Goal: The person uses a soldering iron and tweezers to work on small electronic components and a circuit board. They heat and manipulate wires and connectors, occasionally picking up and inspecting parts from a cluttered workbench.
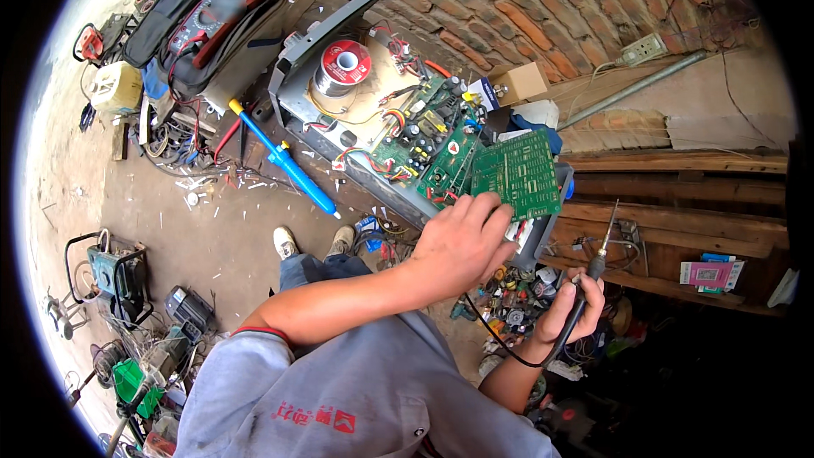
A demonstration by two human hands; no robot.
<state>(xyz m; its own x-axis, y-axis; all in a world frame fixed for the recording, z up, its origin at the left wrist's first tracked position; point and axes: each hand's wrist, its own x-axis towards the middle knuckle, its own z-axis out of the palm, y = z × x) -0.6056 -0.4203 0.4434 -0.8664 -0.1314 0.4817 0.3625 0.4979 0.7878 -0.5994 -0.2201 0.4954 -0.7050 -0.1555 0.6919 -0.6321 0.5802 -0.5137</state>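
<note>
My left hand [469, 237] is closed at the near edge of a green circuit board [519, 171], its fingers curled against the board. The board is raised at a tilt, showing its solder side. In my right hand [570, 307] is a soldering iron [597, 265], its metal tip pointing up and away, apart from the board. A black cord runs from its handle. Beside the board, more populated circuit boards [417, 129] with coloured wires lie in an open metal casing [288, 106]. A solder spool [346, 61] with a red label rests in the casing.
A blue desoldering pump [292, 171] lies left of the casing. Farther back is a red multimeter [227, 8] in a black case. A brick wall [475, 0] rises behind, with a power socket [643, 49]. Loose parts [513, 309] are heaped below the board.
</note>
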